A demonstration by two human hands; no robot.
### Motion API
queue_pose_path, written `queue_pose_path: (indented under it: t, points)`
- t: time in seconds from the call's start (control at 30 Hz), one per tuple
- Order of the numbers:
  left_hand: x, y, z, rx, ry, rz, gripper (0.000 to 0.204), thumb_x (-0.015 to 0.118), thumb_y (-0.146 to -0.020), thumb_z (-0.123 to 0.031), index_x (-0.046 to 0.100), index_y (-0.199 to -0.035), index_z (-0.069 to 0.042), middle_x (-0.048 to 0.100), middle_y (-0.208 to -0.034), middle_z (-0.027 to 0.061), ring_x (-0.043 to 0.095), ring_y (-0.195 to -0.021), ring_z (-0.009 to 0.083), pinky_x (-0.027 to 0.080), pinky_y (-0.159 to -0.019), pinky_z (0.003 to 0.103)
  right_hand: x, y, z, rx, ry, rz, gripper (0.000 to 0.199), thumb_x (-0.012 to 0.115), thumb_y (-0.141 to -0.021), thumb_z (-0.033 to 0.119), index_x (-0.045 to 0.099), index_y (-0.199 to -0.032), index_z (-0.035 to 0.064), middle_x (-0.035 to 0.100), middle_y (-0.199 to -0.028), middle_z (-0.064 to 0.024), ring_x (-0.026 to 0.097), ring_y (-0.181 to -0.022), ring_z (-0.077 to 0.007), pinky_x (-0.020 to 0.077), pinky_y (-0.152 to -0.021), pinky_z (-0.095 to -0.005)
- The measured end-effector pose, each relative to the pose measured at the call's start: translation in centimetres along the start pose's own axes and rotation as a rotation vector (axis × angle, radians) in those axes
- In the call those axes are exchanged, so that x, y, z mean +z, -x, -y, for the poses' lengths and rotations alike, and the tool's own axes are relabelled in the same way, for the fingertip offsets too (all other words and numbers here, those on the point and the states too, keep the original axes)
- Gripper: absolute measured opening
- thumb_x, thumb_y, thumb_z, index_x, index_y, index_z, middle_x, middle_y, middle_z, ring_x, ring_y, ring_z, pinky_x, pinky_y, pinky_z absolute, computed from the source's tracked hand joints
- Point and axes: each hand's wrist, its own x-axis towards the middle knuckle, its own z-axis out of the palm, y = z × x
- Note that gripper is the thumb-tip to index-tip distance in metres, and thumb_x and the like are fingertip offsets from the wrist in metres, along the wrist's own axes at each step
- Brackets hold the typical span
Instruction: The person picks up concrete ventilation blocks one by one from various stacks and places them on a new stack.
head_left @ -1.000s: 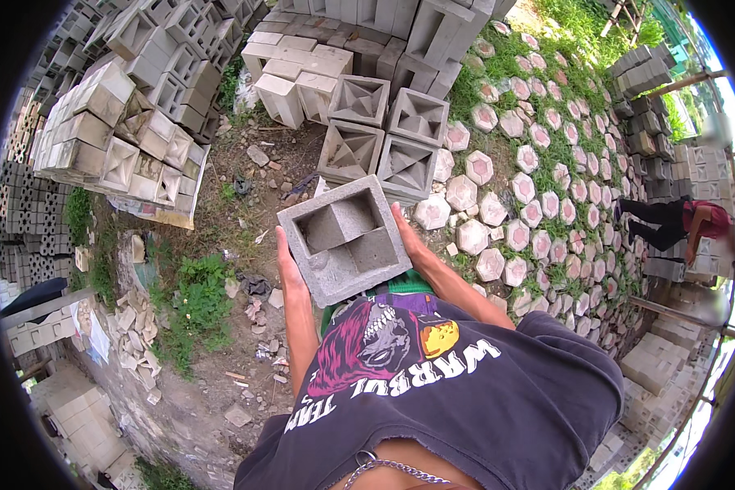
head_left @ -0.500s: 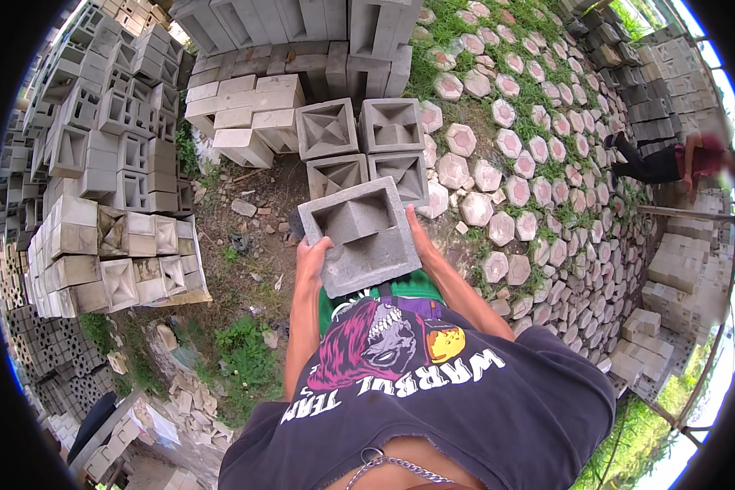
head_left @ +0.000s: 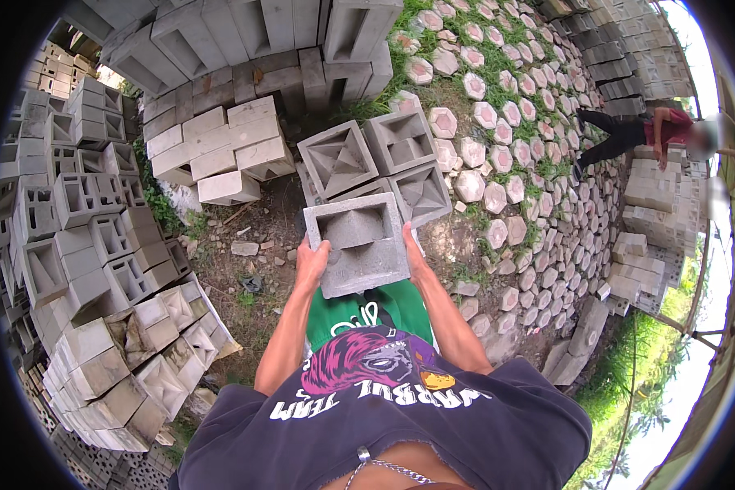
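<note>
Left hand: the left hand [head_left: 312, 263] presses against the block's left side, thumb up by the rim; most of its fingers are hidden.
Right hand: the right hand [head_left: 415, 255] presses the opposite side, lower down; I cannot tell how its fingers curl beneath.
Held block: a grey block [head_left: 364, 268], clamped between both palms, in front of the body at waist level.
Hollow face: points up toward the head, with a wedge shape inside the recess.
Long axis: the face looks nearly square, so none stands out; its far edge runs left to right, slanted, the right corner farther from the body.
Clothing: green shorts [head_left: 375, 309] just below the block, then a dark shirt [head_left: 384, 425].
Block cluster: four grey blocks [head_left: 340, 158] beyond, faces up, the nearest partly covered by the held one; contact cannot be told.
Farther left: pale blocks [head_left: 241, 131] stacked near the cluster.
Right ground: hexagonal pavers [head_left: 472, 186] among grass.
Far right: another person [head_left: 668, 129], in a red top and dark trousers.
</note>
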Motion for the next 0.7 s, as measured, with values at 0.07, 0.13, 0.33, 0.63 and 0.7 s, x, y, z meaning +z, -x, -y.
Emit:
queue_pose_path:
  t: [0.07, 0.13, 0.33, 0.63, 0.7]
  points:
    - [-0.8, -0.5, -0.7, -0.031, -0.083, 0.036, 0.051, 0.056, -0.075, -0.018, 0.053, -0.120, 0.004, 0.066, -0.100, 0.0201, 0.063, -0.092, 0.0278, 0.047, -0.084, 0.038, -2.9, -2.7, -3.5, 0.075, 0.033, -0.175, 0.085, 0.036, -0.089, 0.068, 0.032, -0.141, 0.0008, 0.045, -0.137, -0.0189, 0.047, -0.123, -0.0306, 0.0391, -0.103, -0.0423]
    - [-1.6, -1.2, -0.5, -0.033, -0.390, 0.023, 0.051, 0.055, -0.077, -0.025, 0.054, -0.118, 0.005, 0.065, -0.101, 0.0266, 0.063, -0.096, 0.0379, 0.047, -0.086, 0.043, -2.9, -3.6, -4.3, 0.089, 0.213, -0.101, 0.102, 0.053, -0.078, 0.072, 0.026, -0.143, -0.0029, 0.038, -0.142, -0.0212, 0.036, -0.132, -0.0323, 0.0294, -0.109, -0.0435]
    - [-2.6, -2.9, 0.8, -0.095, -0.686, 0.082, 0.050, 0.056, -0.078, -0.034, 0.059, -0.111, 0.004, 0.064, -0.096, 0.0304, 0.061, -0.094, 0.0453, 0.047, -0.087, 0.050, -0.1, -3.5, -2.5, 0.182, 0.521, -0.203, 0.091, 0.070, -0.075, 0.054, 0.036, -0.139, -0.0009, 0.046, -0.137, -0.0183, 0.045, -0.124, -0.0309, 0.0363, -0.104, -0.0430]
    - [0.1, -11.2, -0.8, -0.065, -0.601, -0.009, 0.048, 0.057, -0.079, -0.036, 0.063, -0.103, 0.006, 0.064, -0.096, 0.0306, 0.061, -0.095, 0.0455, 0.047, -0.085, 0.050, 0.8, -11.8, 5.6, 0.021, 0.840, -0.225, 0.068, 0.067, -0.080, 0.050, 0.053, -0.125, -0.0002, 0.062, -0.116, -0.0142, 0.058, -0.109, -0.0242, 0.0423, -0.095, -0.0350]
    - [0.6, -13.5, -1.8, -0.031, -0.571, -0.055, 0.048, 0.057, -0.079, -0.036, 0.062, -0.103, 0.006, 0.064, -0.096, 0.0304, 0.061, -0.096, 0.0454, 0.046, -0.085, 0.050, 1.2, -13.9, 7.7, -0.033, 0.884, -0.211, 0.069, 0.066, -0.081, 0.049, 0.052, -0.127, -0.0006, 0.061, -0.118, -0.0164, 0.057, -0.111, -0.0263, 0.0421, -0.096, -0.0358]
